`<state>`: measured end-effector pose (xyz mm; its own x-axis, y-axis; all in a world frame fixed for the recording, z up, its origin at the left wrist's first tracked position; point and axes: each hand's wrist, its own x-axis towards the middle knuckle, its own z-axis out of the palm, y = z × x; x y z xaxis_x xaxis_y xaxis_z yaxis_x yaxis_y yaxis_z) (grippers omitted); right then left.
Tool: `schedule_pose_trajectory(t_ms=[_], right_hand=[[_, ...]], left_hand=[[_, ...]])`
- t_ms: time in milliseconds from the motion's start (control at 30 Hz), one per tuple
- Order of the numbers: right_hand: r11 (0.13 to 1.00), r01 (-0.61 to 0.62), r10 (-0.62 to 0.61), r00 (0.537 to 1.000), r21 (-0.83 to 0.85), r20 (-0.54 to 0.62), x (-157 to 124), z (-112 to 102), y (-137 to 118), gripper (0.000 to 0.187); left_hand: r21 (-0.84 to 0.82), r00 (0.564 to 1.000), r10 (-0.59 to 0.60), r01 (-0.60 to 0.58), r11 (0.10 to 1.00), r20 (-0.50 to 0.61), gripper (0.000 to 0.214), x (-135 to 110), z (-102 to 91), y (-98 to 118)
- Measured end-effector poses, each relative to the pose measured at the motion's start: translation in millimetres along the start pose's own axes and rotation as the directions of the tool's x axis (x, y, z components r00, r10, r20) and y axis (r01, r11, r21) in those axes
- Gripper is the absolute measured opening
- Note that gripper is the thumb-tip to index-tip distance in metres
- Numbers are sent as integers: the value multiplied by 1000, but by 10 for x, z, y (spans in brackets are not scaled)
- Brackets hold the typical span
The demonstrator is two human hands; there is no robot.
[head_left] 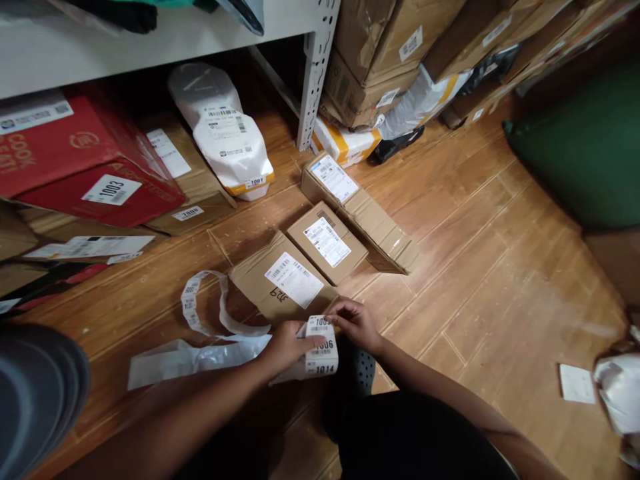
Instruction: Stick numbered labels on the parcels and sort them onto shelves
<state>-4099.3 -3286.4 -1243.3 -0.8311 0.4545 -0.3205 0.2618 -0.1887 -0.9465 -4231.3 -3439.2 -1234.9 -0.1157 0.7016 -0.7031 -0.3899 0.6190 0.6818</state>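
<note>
Brown plank flooring (465, 267) was lit. White paper labels (325, 363) were gripped by the left hand (291, 343), pinched by the right hand (358, 325).

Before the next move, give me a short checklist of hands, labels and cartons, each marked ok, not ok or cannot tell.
1. Left hand has hold of the number labels: ok, thumb across the one ending in 06.
2. Right hand pinching the top label: cannot tell; its fingertips are at the upper corner.
3. Near carton, middle carton and long carton side by side on the floor: ok.
4. A white shipping label facing up on each carton: ok.
5. Four-digit number sticker on each carton: cannot tell; none shows on the visible sides.
6. Loose strip wound up: not ok, it curls left of the near carton.
</note>
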Motion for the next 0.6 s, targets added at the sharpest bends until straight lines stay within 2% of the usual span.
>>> schedule_pose_trajectory(t_ms=[67, 133, 200, 267, 367, 467, 533, 600], right_hand=[[999, 39, -40, 998, -25, -54, 12, -194, 134, 13], [997, 35, -46, 986, -67, -163, 97, -460, 300, 17], [987, 5, -43, 970, -158, -238, 244, -761, 472, 24], [955, -15, -62, 967, -297, -247, 413, -1026, 619, 29], [901, -1, -134, 951, -433, -280, 619, -1226, 762, 32], [903, 5, -174, 919, -429, -354, 715, -1187, 841, 35], [915, -4, -182, 888, -404, -422, 729, -1089, 872, 40], [936, -25, -188, 809, -352, -556, 713, -966, 873, 49]], left_hand=[[284, 999, 26, -37, 958, 41, 37, -32, -70, 2], [573, 995, 81, -102, 814, 62, 34, -73, -131, 20], [726, 978, 161, -204, 657, 129, 37, -112, -167, 21], [762, 937, 259, -342, 549, 234, 39, -139, -178, -10], [731, 825, 417, -545, 410, 381, 40, -158, -168, -80], [697, 737, 509, -642, 321, 445, 34, -168, -167, -121], [678, 705, 536, -672, 298, 464, 29, -173, -176, -131], [656, 694, 554, -686, 316, 460, 28, -176, -188, -136]])
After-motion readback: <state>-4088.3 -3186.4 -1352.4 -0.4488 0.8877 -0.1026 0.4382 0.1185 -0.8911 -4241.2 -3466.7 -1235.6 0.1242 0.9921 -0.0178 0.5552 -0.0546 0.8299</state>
